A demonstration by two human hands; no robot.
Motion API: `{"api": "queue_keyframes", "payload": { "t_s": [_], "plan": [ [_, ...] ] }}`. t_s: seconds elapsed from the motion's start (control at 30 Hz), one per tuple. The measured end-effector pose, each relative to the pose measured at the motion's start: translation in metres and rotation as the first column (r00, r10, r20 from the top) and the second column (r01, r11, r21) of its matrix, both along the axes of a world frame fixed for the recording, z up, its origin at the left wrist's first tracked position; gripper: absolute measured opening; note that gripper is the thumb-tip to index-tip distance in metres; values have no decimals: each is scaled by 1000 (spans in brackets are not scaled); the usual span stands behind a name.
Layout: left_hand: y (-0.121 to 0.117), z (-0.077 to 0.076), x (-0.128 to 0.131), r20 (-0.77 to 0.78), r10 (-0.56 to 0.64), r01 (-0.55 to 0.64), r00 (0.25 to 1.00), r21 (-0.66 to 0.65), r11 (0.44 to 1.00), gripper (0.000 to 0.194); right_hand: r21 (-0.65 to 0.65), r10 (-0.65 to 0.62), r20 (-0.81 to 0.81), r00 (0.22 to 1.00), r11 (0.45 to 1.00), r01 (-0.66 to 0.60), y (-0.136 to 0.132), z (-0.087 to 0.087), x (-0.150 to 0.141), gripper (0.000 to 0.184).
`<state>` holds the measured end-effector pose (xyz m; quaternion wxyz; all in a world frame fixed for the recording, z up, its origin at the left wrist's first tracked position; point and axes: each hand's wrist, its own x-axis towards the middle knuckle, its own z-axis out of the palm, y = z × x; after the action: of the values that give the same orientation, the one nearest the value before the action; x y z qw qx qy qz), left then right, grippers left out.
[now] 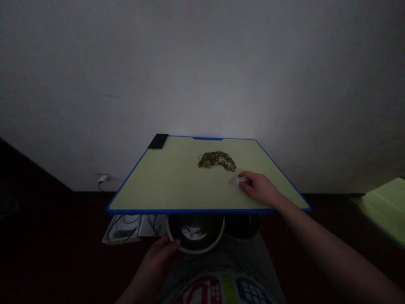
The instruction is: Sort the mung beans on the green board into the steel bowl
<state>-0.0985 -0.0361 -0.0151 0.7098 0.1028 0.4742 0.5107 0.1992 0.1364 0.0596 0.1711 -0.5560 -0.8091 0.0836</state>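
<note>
My left hand (159, 254) grips the near left rim of a metal bowl (218, 242), held below the table's front edge. A few small dark grains lie in the bottom of the bowl. Over the right part of the tabletop, my right hand (258, 188) is closed on a small, clear plastic-looking piece (234, 181), whose exact kind I cannot make out. Just beyond it, a curved heap of small greenish-brown grains (209, 160) is spread on the table, apart from my fingers.
The pale table (158, 185) has a raised blue rim and stands near a grey wall (202, 71). A black phone (158, 141) lies at its far left corner. Beneath are a white box with cables (122, 230) and a dark round container (242, 228). A plugged-in charger (103, 178) sits on the wall.
</note>
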Motion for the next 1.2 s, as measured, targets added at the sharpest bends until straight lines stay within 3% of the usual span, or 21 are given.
{"api": "queue_keyframes", "payload": {
  "t_s": [0.23, 0.37, 0.6, 0.7, 0.8, 0.97, 1.2],
  "plan": [
    [-1, 6, 1, 28, 10, -10, 1000, -21, 1000, 28, -20, -19, -85, 996, 1000, 17, 14, 2, 33, 30],
    [-1, 4, -1, -5, 24, -24, 1000, -37, 999, 25, -35, -27, -222, 975, 999, 20, 24, -8, 44, 30],
    [5, -30, -12, -98, 55, -64, 994, -94, 994, 19, -135, -148, -509, 848, 987, 91, 33, -27, 55, 39],
    [7, -47, -17, -130, 82, -99, 988, -137, 986, 22, -155, -150, -541, 827, 985, 77, 32, -28, 56, 39],
    [9, -57, -20, -132, 43, -60, 990, -128, 990, 21, -155, -139, -542, 828, 986, 64, 30, -27, 56, 38],
    [14, -54, -19, -216, 38, -60, 976, -97, 994, 19, -181, -143, -586, 797, 983, 43, 27, -27, 52, 40],
    [20, -47, -23, -407, 43, -77, 912, -66, 995, 12, -134, -119, -549, 828, 990, 54, 27, -28, 54, 39]
  ]
}}
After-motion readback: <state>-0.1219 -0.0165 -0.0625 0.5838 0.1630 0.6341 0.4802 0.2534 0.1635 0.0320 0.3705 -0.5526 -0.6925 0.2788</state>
